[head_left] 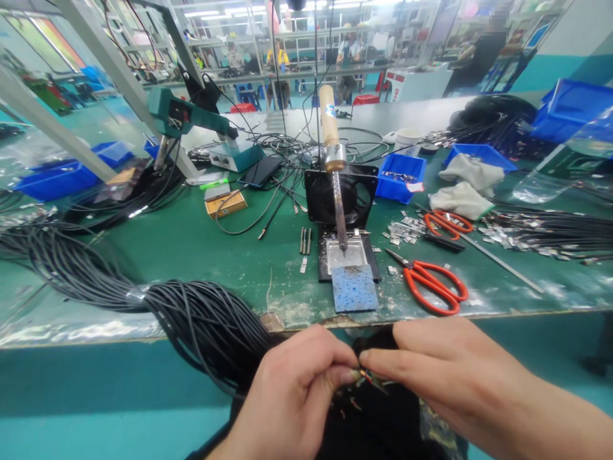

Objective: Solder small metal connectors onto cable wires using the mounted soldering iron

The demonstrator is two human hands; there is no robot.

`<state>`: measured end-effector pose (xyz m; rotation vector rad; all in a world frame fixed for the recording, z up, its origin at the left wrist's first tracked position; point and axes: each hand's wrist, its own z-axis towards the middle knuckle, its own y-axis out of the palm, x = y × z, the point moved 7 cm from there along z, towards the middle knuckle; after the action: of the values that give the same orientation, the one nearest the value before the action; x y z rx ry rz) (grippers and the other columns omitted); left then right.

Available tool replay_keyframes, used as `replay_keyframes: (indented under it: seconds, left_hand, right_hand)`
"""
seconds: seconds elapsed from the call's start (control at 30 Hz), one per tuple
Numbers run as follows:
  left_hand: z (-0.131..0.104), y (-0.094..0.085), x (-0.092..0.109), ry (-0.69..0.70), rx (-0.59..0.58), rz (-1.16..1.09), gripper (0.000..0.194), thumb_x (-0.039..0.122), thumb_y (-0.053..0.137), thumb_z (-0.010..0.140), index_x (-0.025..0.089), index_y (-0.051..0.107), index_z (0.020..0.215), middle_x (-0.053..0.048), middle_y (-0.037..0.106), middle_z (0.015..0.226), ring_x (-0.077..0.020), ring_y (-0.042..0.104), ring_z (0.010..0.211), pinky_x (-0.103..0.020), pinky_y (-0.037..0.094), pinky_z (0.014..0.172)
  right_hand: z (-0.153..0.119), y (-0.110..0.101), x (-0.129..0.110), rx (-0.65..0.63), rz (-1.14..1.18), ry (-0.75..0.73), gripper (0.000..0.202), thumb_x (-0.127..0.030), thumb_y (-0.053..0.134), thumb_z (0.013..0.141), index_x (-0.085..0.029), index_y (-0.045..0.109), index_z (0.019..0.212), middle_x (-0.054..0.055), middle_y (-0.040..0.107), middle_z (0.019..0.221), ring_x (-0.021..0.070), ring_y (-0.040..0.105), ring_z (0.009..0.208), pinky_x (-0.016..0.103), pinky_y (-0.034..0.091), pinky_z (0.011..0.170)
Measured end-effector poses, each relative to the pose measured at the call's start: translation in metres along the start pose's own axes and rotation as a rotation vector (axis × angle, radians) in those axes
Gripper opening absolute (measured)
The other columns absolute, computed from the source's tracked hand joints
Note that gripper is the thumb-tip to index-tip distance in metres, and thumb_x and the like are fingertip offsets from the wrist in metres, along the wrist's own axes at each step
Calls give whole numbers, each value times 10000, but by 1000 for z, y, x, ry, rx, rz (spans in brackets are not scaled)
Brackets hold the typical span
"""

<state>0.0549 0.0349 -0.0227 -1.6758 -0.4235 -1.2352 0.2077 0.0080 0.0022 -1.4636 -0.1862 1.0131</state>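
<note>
In the head view, my left hand [299, 383] is closed in a pinch with thumb and forefinger on thin coloured wires [366, 376] at a cable's end. My right hand [450, 361] meets it from the right, its fingertips pressed together at the same wires; its thumb is hidden. Both hands are over my lap, just below the table's front edge. A thick bundle of black cables [205, 322] hangs over that edge beside my left hand. A soldering iron [339, 204] stands tip down above a metal tray [334, 257], with a blue sponge [354, 291] in front.
Red-handled scissors [433, 284] lie right of the sponge, near small metal pieces [407, 230] and another red-handled pair [447, 223]. Behind the iron stands a black fan [316, 198]. Blue bins [401, 177], white gloves [462, 199] and more cables [555, 227] occupy the right side.
</note>
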Motion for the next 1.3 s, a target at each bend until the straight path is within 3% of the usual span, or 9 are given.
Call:
replay_keyframes:
  seconds: [0.13,0.3,0.5,0.57,0.67,0.8,0.97,1.13,1.3]
  left_hand:
    - [1,1,-2,-12,-7,1,207,137,569,978,206,723,858,-11,688,817,-148,657,755,-237,481,686]
    - [2,5,0,44,-27,71,204,126,540,989,213,682,872,-11,682,832,-155,648,769,-246,481,693]
    - [-1,11,0,80,-24,168,187,137,481,1012,197,643,941,-34,640,877,-162,625,799,-260,485,723]
    - [-2,10,-3,43,-12,139,165,162,490,1017,204,632,945,-31,638,885,-161,619,795,-260,486,722]
    - [-3,6,-8,-6,28,96,141,195,510,1018,216,616,928,-20,635,867,-162,607,772,-271,481,719]
    - [-3,2,-11,-51,83,32,137,229,537,1013,222,625,908,-11,630,847,-164,598,750,-277,467,706]
    - [-3,3,-13,-159,111,-85,145,294,581,986,214,641,881,-9,607,831,-178,577,760,-294,446,709]
    - [1,9,-18,-408,-92,-378,233,423,626,963,191,643,945,29,542,741,-145,470,685,-267,384,639]
    - [4,7,-20,-471,-124,-562,216,371,688,932,176,632,857,77,460,663,-96,321,588,-242,308,593]
  right_hand:
    - [2,-4,-2,-19,-24,-23,302,-16,478,875,-235,662,973,12,665,759,173,626,634,304,460,549]
    - [9,-15,-17,61,-182,-135,330,-53,479,900,-237,706,1051,33,722,753,183,631,597,314,471,529]
    - [14,2,-24,-34,-462,-212,217,-98,544,879,-199,732,834,72,691,674,211,596,538,344,438,430]
    - [11,-3,-11,81,-331,-85,247,-108,518,916,-186,749,956,85,749,793,217,668,611,329,506,488]
    - [-3,-2,31,254,128,345,252,-261,544,997,-235,723,1172,57,793,933,216,744,765,324,590,660]
    - [-19,40,51,193,821,738,250,-461,616,962,-248,745,995,27,766,873,198,693,774,285,549,647]
    - [-15,61,40,203,1083,812,261,-484,681,918,-233,719,858,-25,654,741,119,521,667,210,437,577]
    - [-12,59,36,221,1152,770,197,-433,696,917,-237,717,903,-21,687,784,129,560,712,214,471,636]
    - [-14,61,35,158,1114,770,138,-377,727,891,-240,715,900,-29,669,788,125,545,710,206,456,634]
